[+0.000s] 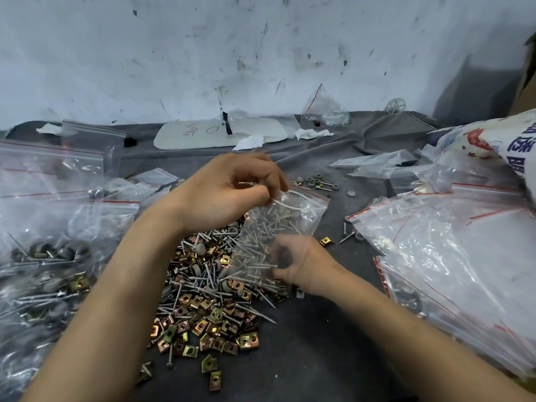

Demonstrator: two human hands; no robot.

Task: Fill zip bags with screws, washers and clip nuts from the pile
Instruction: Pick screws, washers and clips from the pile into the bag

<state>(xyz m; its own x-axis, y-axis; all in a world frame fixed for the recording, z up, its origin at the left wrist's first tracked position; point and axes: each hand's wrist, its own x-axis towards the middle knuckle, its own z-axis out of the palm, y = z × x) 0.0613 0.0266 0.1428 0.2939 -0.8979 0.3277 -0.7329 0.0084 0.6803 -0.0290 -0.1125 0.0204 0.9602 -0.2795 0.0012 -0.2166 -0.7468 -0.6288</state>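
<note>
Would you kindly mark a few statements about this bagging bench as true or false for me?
1. The zip bag held in both hands already contains screws. True.
2. The pile on the dark cloth is made up of screws only. False: brass-coloured clip nuts and grey washers are mixed in.
3. The right hand grips the lower part of the bag, while the left hand is at its mouth. True.
4. The flat stack of empty bags lies on the person's left. False: it lies on the right, and the filled bags lie on the left.
</note>
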